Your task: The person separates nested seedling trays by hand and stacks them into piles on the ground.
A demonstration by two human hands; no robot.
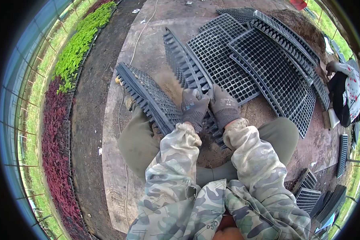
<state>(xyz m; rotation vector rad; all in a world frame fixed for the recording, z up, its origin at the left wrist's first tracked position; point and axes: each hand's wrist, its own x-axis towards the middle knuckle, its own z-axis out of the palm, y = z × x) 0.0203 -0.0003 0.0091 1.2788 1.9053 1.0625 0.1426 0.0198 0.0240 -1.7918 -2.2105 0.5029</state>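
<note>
My left hand (195, 105) and my right hand (223, 105), both in grey gloves, are side by side, with fingers closed on the edges of black seedling trays (184, 60) tilted up on their side. Left of them, a stack of nested black trays (148, 94) leans near my left leg. Beyond my right hand, several black cell trays (268, 64) lie overlapped on the ground. The lower part of the held trays is partly hidden by my hands and sleeves.
A heap of dark soil (298, 26) is at the back right. Another person (348, 86) is at the right edge. More trays (308, 198) lie at the lower right. Green seedlings (82, 40) and red plants (57, 148) line the left. A thin hose (142, 32) runs along the floor.
</note>
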